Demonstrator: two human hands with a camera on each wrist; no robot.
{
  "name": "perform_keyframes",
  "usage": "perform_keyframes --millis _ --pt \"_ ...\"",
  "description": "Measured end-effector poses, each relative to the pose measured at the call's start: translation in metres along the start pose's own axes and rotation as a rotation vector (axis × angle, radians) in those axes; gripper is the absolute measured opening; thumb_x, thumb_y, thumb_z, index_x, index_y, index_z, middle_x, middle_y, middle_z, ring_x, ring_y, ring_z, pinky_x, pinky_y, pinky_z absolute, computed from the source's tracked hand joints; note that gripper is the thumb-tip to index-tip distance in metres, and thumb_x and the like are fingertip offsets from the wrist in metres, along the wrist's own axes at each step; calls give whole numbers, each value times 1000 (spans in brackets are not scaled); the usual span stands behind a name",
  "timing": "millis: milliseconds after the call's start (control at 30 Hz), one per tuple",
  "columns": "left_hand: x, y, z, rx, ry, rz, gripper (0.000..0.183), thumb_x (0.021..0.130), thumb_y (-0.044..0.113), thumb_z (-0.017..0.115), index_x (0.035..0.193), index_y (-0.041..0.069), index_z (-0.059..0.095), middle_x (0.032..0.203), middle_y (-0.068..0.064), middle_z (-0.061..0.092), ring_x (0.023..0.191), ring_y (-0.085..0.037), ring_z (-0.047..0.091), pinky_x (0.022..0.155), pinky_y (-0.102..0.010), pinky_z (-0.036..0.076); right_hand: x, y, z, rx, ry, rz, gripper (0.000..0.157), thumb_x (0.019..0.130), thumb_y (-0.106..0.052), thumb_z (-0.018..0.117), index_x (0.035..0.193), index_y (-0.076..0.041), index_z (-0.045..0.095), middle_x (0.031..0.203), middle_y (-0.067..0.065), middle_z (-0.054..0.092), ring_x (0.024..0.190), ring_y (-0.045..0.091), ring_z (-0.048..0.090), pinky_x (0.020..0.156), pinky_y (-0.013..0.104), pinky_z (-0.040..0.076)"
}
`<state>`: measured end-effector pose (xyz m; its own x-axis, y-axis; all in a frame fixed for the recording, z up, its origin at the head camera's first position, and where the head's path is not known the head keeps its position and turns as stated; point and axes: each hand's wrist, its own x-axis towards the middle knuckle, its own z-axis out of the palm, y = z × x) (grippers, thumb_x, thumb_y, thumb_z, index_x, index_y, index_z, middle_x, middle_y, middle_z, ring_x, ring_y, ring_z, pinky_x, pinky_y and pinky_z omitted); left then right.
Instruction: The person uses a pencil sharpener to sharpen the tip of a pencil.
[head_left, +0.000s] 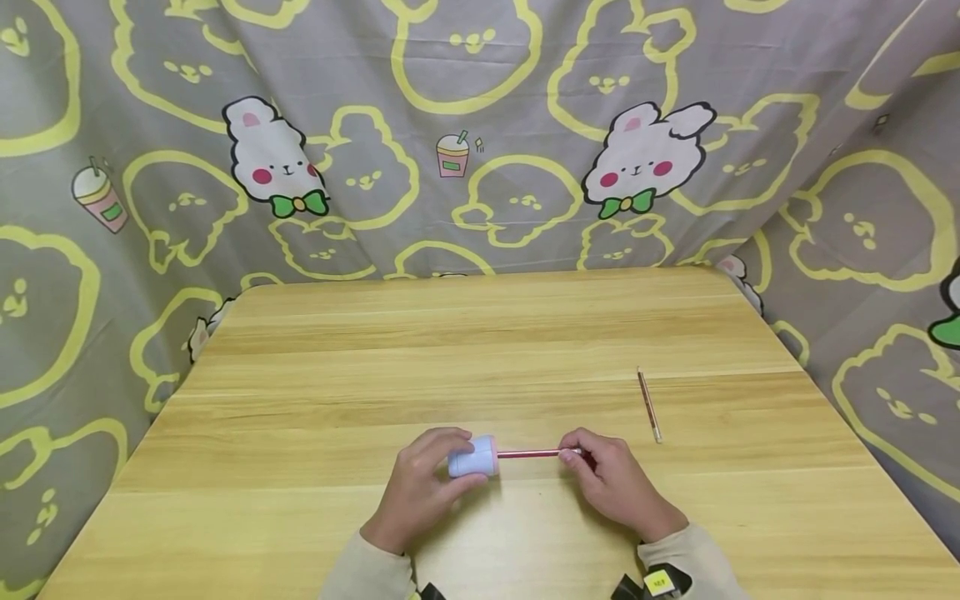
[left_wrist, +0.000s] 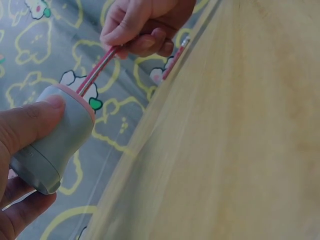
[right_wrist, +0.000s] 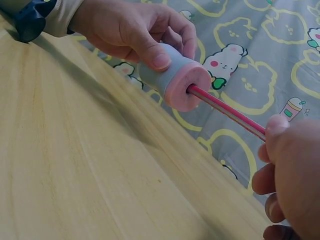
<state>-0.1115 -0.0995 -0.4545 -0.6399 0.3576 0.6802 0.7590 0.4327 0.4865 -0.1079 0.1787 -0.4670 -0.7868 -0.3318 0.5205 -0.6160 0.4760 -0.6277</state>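
My left hand (head_left: pixel 423 479) grips a light blue pencil sharpener (head_left: pixel 472 458) by its sides, thumb opposite the fingers. The sharpener has a pink end face (right_wrist: pixel 187 86) with a round hole, turned towards my right hand (head_left: pixel 611 479). A red striped pencil (head_left: pixel 528 454) has one end in that hole. Thumb and fingers of my right hand pinch the pencil's other end. In the left wrist view the sharpener's body (left_wrist: pixel 62 132) narrows and then flares at its lower end. The pencil tip is hidden inside the sharpener. Both hands are held just above the table.
A second red pencil (head_left: pixel 649 406) with a pale end lies on the wooden table (head_left: pixel 375 350), beyond my right hand. A grey curtain (head_left: pixel 517 75) with yellow outlined figures hangs behind the table and on both sides.
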Motion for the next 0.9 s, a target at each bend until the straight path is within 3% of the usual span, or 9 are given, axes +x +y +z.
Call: perform_keyframes --millis 200,400,633,900 --pt "0 1 0 -1 -1 -4 36 63 15 90 90 6 67 102 -10 69 94 -22 66 82 -24 57 1 0 -1 -24 2 -6 12 88 4 65 87 -7 65 65 -7 53 57 -4 39 45 16 40" --pt "0 0 0 7 -1 -5 37 62 16 90 90 6 67 102 -10 69 93 -22 66 84 -22 56 0 -2 -3 -7 -4 19 17 86 3 68 100 -6 64 66 -16 43 55 -4 36 42 16 37" --pt "-1 -1 1 12 -3 -7 37 63 16 90 90 6 67 102 -10 69 94 -22 66 83 -22 56 1 -5 -4 8 0 15 10 91 -2 66 91 -11 61 68 -16 46 57 -3 38 43 16 38" --pt "-1 -1 0 6 -6 -6 37 63 15 90 90 6 67 102 -10 69 93 -22 67 82 -22 56 3 -5 -5 -27 10 -25 13 88 6 65 85 -7 65 68 -7 56 59 -3 41 47 15 40"
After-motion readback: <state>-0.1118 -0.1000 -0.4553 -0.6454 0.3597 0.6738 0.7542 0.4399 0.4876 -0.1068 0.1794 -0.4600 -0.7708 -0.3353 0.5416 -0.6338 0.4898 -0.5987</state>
